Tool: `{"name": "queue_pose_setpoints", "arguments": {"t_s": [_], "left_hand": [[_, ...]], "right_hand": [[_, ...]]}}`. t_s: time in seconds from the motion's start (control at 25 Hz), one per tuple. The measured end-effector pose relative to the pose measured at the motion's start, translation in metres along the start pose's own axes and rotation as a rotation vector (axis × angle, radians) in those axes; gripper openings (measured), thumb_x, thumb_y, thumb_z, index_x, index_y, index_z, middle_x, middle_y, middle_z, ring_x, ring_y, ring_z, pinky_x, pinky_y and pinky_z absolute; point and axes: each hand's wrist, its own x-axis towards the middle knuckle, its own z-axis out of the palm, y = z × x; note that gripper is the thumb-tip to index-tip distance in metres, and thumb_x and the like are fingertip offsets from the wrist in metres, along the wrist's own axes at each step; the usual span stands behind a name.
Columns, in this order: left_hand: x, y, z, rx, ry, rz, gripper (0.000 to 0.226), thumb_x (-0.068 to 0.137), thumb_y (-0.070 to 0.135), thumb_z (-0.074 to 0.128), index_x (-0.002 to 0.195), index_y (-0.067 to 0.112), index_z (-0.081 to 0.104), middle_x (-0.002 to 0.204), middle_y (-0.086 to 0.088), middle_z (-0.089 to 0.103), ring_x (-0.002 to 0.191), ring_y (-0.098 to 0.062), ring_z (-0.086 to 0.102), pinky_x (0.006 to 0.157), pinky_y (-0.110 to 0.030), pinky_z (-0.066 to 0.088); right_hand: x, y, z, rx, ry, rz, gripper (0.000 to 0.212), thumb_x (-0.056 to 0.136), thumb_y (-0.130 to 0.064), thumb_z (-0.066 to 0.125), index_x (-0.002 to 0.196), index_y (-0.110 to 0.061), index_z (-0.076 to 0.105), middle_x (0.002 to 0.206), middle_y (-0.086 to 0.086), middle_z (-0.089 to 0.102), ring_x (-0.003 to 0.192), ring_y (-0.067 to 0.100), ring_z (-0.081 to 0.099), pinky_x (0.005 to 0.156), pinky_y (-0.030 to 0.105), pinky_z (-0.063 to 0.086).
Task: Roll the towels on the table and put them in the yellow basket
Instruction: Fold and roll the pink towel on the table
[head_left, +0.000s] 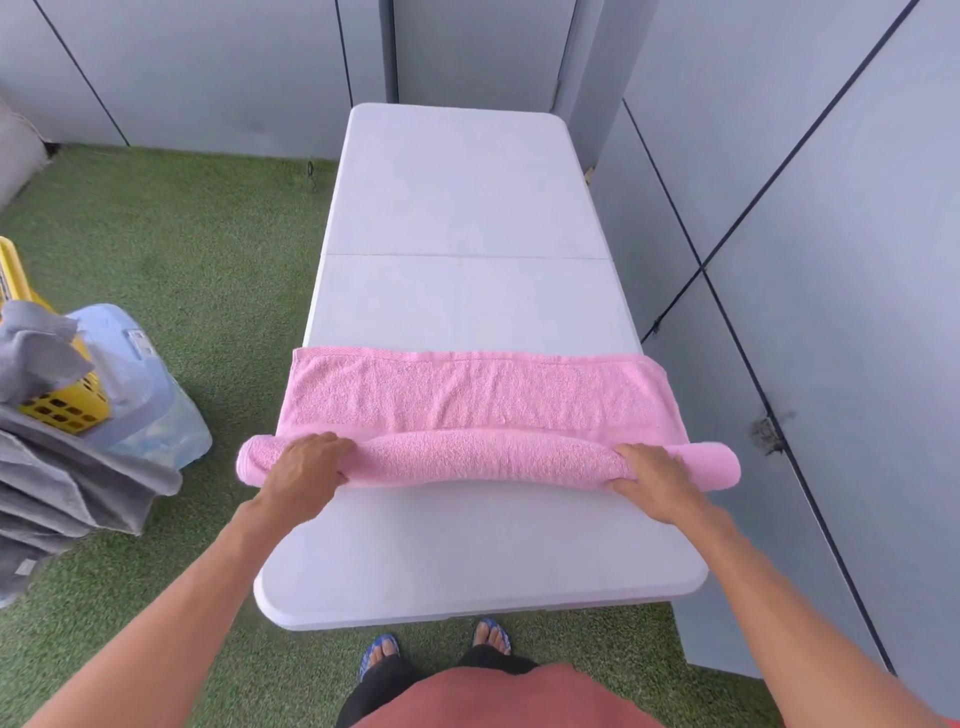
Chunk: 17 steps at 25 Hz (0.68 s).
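No legible text or labels

You stand on green artificial turf (218, 249), facing grey panelled walls (831, 208) crossed by dark seams. A white folding table (467, 197) runs away from you, its far end near the wall, a crease across its middle. A dark smudge (769, 431) marks the right wall. The light is soft and even, like daylight.
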Motion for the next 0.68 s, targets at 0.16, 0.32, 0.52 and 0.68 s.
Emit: {"name": "queue_pose_setpoints", "arguments": {"t_s": [0.16, 0.32, 0.52, 0.68], "left_hand": [[-0.001, -0.016, -0.012, -0.177, -0.182, 0.036, 0.048, 0.090, 0.020, 0.063, 0.136, 0.017, 0.051, 0.137, -0.004, 0.054, 0.127, -0.023, 0.048, 0.108, -0.034, 0.033], [-0.020, -0.012, 0.008, -0.145, 0.231, 0.143, 0.053, 0.090, 0.018, 0.064, 0.140, 0.014, 0.047, 0.146, -0.004, 0.043, 0.140, -0.026, 0.035, 0.116, -0.045, 0.025], [-0.010, -0.002, 0.022, 0.018, 0.156, 0.090, 0.073, 0.070, 0.019, 0.083, 0.133, 0.005, 0.049, 0.127, -0.013, 0.057, 0.124, -0.037, 0.050, 0.106, -0.052, 0.037], [-0.007, 0.009, 0.018, 0.054, 0.172, 0.018, 0.048, 0.071, 0.012, 0.080, 0.114, 0.007, 0.061, 0.106, -0.008, 0.064, 0.106, -0.033, 0.059, 0.097, -0.043, 0.040]], "right_hand": [[-0.001, 0.014, -0.009, 0.320, -0.070, -0.001, 0.055, 0.083, -0.031, 0.070, 0.134, -0.024, 0.050, 0.136, 0.000, 0.050, 0.123, 0.022, 0.048, 0.099, 0.035, 0.041], [-0.006, 0.010, 0.013, 0.239, 0.340, -0.049, 0.048, 0.090, -0.037, 0.058, 0.134, -0.021, 0.050, 0.138, 0.005, 0.051, 0.132, 0.024, 0.040, 0.109, 0.046, 0.031], [-0.009, 0.004, 0.015, 0.020, 0.179, -0.007, 0.074, 0.084, -0.052, 0.061, 0.147, -0.027, 0.030, 0.151, -0.001, 0.032, 0.144, 0.022, 0.016, 0.114, 0.046, 0.013], [-0.011, -0.002, 0.007, -0.045, 0.151, -0.022, 0.059, 0.088, -0.037, 0.062, 0.141, -0.023, 0.038, 0.137, -0.001, 0.047, 0.133, 0.021, 0.034, 0.105, 0.042, 0.025]]}}
